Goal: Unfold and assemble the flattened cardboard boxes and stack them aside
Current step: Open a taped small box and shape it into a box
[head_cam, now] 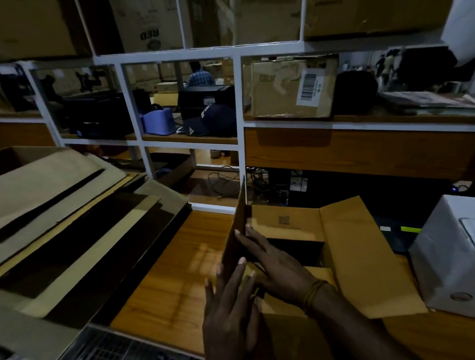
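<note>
Cardboard box (287,224) flap between both hands (shelf carton (146,17) reads "RED").

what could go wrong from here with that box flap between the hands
1. The upright flap is only sandwiched between the flat left hand and right hand, so it may spring back or slip out.
2. The right flap splays out toward the white box; turning the cardboard box could nudge it.
3. The flattened cardboard pile leans close beside the work spot and might slide.
</note>
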`<state>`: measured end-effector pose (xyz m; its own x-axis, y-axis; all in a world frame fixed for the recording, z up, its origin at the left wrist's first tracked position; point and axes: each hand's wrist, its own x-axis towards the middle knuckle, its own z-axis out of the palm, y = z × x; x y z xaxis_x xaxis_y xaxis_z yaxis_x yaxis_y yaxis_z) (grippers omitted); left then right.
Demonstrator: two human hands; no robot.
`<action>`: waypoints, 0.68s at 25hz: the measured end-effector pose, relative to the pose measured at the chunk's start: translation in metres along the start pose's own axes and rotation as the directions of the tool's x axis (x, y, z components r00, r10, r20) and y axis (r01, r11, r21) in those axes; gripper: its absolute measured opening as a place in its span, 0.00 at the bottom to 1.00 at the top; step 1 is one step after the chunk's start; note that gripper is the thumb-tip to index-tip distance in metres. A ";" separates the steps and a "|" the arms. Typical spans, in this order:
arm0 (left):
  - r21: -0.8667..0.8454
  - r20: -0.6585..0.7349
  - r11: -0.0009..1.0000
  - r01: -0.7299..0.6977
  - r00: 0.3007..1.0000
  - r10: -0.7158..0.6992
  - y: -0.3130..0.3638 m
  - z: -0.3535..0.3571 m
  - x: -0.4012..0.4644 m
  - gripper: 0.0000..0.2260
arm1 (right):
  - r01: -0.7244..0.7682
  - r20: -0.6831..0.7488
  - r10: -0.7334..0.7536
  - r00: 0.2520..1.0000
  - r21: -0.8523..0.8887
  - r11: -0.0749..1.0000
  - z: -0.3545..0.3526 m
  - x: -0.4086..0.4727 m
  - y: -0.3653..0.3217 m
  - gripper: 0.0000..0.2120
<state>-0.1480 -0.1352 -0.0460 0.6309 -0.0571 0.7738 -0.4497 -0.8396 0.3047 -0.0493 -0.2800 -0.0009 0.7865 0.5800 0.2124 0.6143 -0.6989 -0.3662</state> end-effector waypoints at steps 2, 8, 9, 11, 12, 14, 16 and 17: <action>0.101 0.020 0.992 0.080 0.996 -0.082 -0.006 -0.004 -0.001 0.23 | 0.052 0.034 -0.052 0.998 -0.009 0.999 0.005 0.007 -0.002 0.41; 0.363 0.176 0.891 0.272 0.919 -0.352 -0.027 -0.006 -0.006 0.26 | 0.050 0.176 -0.046 0.983 -0.018 0.999 0.022 0.018 0.002 0.28; 0.396 0.214 0.869 0.297 0.890 -0.402 -0.029 -0.004 -0.008 0.27 | 0.044 0.191 -0.038 0.981 -0.026 0.999 0.023 0.019 0.003 0.26; 0.431 0.280 0.837 0.336 0.832 -0.479 -0.031 0.001 -0.010 0.28 | 0.024 0.207 -0.016 0.978 -0.040 0.999 0.025 0.019 0.002 0.24; 0.429 0.299 0.832 0.351 0.814 -0.497 -0.030 0.002 -0.010 0.26 | 0.012 0.208 -0.002 0.978 -0.045 0.999 0.026 0.019 0.001 0.23; 0.397 0.337 0.830 0.391 0.779 -0.528 -0.027 0.001 -0.006 0.22 | -0.014 0.206 0.027 0.978 -0.066 0.998 0.027 0.019 -0.001 0.21; 0.331 0.378 0.826 0.456 0.739 -0.559 -0.026 -0.002 0.000 0.18 | -0.045 0.200 0.062 0.978 -0.089 0.995 0.029 0.021 -0.004 0.18; 0.315 0.387 0.819 0.480 0.723 -0.572 -0.026 -0.003 0.003 0.17 | -0.060 0.191 0.077 0.978 -0.093 0.994 0.030 0.022 -0.006 0.16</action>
<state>-0.1363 -0.1123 -0.0501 0.9582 0.2301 0.1701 0.1335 -0.8851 0.4458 -0.0377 -0.2507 -0.0211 0.8048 0.5935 0.0060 0.5690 -0.7685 -0.2926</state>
